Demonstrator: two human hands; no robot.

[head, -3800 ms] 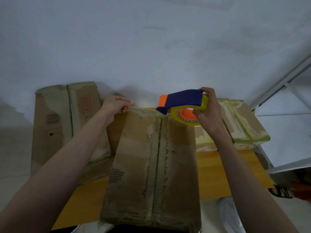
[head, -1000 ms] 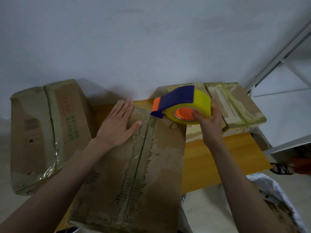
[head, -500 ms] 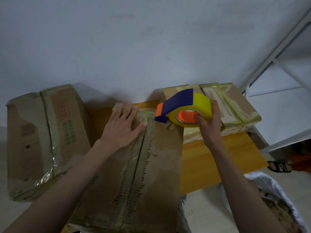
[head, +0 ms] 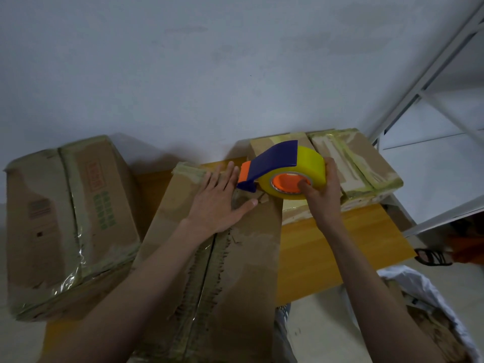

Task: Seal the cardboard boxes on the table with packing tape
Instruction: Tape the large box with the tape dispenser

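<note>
A long worn cardboard box [head: 251,258] lies in front of me on the wooden table [head: 327,252], its centre seam running away from me. My left hand [head: 220,200] lies flat with straight fingers on the box's far end, over the seam. My right hand [head: 320,195] grips a tape dispenser [head: 282,171] with a yellow roll, orange core and blue guard, thumb in the core. The dispenser's blue nose is at the far end of the seam, right beside my left fingers.
A large taped box [head: 65,221] stands at the left. Two taped boxes [head: 358,163] sit at the table's far right corner. A white metal shelf frame [head: 429,74] rises at the right. A white sack [head: 429,297] and a sandal [head: 432,256] lie on the floor.
My left hand slid right along the box's far end, closer to the dispenser. The dispenser stays at the far end of the seam.
</note>
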